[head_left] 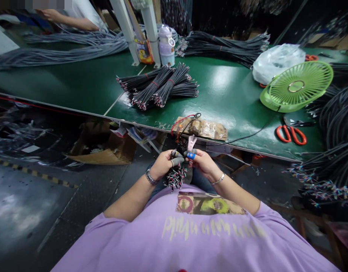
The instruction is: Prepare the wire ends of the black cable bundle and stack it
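My left hand [166, 162], with grey covers on its fingers, is closed around a bundle of black cables [176, 178]. The stripped, coloured wire ends of that bundle point down toward my lap. Close beside it my right hand [199, 159] has its fingers pinched together, with blue tape on one finger; what it grips is too small to make out. A pale pink clip-like piece [191, 142] stands up just beyond my right fingers. Past it, a taped cardboard piece [210, 129] with red and black wires sits at the table edge.
On the green table [227, 87] lie tied bundles of short black cables [162, 85]. Orange-handled scissors [290, 135], a green fan [297, 86] and a plastic bag [277, 62] are at the right. A bottle [166, 47] stands behind. A co-worker's arm [74, 20] shows at upper left.
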Available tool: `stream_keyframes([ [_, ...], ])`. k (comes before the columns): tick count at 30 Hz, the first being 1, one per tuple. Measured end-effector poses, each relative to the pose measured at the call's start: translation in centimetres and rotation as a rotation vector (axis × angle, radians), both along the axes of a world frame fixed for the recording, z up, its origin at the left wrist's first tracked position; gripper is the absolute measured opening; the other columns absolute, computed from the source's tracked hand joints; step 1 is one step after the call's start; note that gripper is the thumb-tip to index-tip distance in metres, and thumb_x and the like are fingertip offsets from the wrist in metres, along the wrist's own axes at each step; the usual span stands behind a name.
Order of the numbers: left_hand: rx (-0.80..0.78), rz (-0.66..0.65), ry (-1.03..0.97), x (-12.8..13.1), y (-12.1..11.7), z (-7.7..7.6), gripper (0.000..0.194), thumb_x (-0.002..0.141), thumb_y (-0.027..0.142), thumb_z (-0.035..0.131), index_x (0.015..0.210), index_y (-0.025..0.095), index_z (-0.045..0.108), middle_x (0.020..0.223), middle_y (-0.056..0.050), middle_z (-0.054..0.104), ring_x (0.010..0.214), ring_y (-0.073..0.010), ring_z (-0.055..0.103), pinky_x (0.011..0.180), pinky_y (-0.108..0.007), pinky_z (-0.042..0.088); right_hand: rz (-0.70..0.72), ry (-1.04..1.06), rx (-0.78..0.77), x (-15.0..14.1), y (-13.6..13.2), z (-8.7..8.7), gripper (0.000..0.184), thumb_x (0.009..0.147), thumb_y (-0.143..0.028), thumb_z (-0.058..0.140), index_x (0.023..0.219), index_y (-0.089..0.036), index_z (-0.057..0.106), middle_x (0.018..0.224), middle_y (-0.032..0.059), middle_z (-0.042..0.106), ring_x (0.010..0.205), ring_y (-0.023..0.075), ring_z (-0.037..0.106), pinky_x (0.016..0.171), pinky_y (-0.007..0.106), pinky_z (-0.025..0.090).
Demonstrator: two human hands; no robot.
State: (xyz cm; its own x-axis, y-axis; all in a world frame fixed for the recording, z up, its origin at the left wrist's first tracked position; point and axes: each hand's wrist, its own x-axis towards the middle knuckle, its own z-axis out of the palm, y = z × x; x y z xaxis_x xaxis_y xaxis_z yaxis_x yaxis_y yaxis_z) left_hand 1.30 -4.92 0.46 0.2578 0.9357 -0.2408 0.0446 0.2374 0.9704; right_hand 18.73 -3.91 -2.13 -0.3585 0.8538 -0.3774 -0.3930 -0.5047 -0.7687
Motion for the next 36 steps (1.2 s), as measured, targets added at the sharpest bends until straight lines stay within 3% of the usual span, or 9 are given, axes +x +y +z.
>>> stream_keyframes([
  [5, 0.026, 0.03, 0.006, 0.0, -0.1, 0.2, 0.03, 0.059, 0.033, 0.078, 0.069, 0.012, 0.06, 0.06, 0.003, 0.055, 0.055, -0.0078, 0.045, 0.055, -0.021, 0.038, 0.051, 0.105, -0.043, 0.3, -0.1, 0.0, 0.035, 0.06, -0.04, 0.079, 0.079, -0.015, 0.063, 0.071, 0.0042, 0.07, 0.051, 0.0088, 0.056, 0.052, 0.024, 0.05],
  [13, -0.012, 0.034, -0.032, 0.0, -0.2, -0.2, 0.032, 0.057, 0.033, 0.08, 0.069, 0.011, 0.059, 0.06, 0.003, 0.055, 0.053, -0.0072, 0.045, 0.053, -0.021, 0.037, 0.074, 0.154, -0.051, 0.4, -0.5, -0.7, 0.026, 0.067, -0.032, 0.076, 0.081, -0.015, 0.063, 0.074, 0.0043, 0.071, 0.054, 0.008, 0.061, 0.052, 0.019, 0.051],
  [21, -0.024, 0.039, -0.05, -0.1, -0.2, -0.6, 0.03, 0.058, 0.033, 0.078, 0.068, 0.011, 0.06, 0.059, 0.003, 0.055, 0.052, -0.0069, 0.045, 0.052, -0.021, 0.037, 0.12, 0.247, -0.143, 0.5, -0.5, -1.1, 0.023, 0.067, -0.022, 0.074, 0.084, -0.015, 0.061, 0.074, 0.0027, 0.071, 0.057, 0.01, 0.063, 0.057, 0.025, 0.057],
  [24, -0.04, 0.047, -0.057, -0.1, -0.2, -0.7, 0.029, 0.058, 0.032, 0.078, 0.068, 0.011, 0.06, 0.06, 0.001, 0.058, 0.054, -0.0077, 0.047, 0.053, -0.021, 0.037, 0.112, 0.19, -0.068, 0.4, -0.7, -1.1, 0.022, 0.066, -0.022, 0.075, 0.083, -0.015, 0.062, 0.074, 0.0021, 0.071, 0.057, 0.0092, 0.062, 0.058, 0.024, 0.055],
  [30, -0.009, 0.038, -0.055, -0.2, 0.0, -0.3, 0.027, 0.058, 0.029, 0.078, 0.073, 0.012, 0.063, 0.064, 0.0, 0.062, 0.057, -0.0094, 0.051, 0.055, -0.022, 0.04, 0.063, -0.136, 0.304, 0.6, -0.5, -0.1, 0.02, 0.063, -0.024, 0.077, 0.078, -0.016, 0.067, 0.067, -0.0002, 0.068, 0.06, 0.0097, 0.061, 0.061, 0.021, 0.05],
  [34, -0.013, -0.107, 0.013, -0.4, 0.3, 0.2, 0.024, 0.056, 0.026, 0.079, 0.069, 0.011, 0.065, 0.063, -0.001, 0.064, 0.058, -0.0102, 0.053, 0.058, -0.023, 0.042, 0.258, -0.128, 0.247, 0.9, 0.2, 0.0, 0.023, 0.065, -0.032, 0.076, 0.07, -0.013, 0.064, 0.059, 0.0006, 0.066, 0.051, 0.0078, 0.055, 0.053, 0.02, 0.045],
  [36, -0.037, -0.136, 0.032, -0.6, 0.4, 0.5, 0.024, 0.055, 0.025, 0.079, 0.068, 0.011, 0.066, 0.062, 0.0, 0.063, 0.056, -0.0095, 0.052, 0.057, -0.023, 0.041, 0.268, -0.118, 0.192, 0.8, 0.6, -0.3, 0.026, 0.064, -0.034, 0.076, 0.067, -0.013, 0.061, 0.055, -0.0001, 0.063, 0.047, 0.0069, 0.053, 0.049, 0.019, 0.043],
])
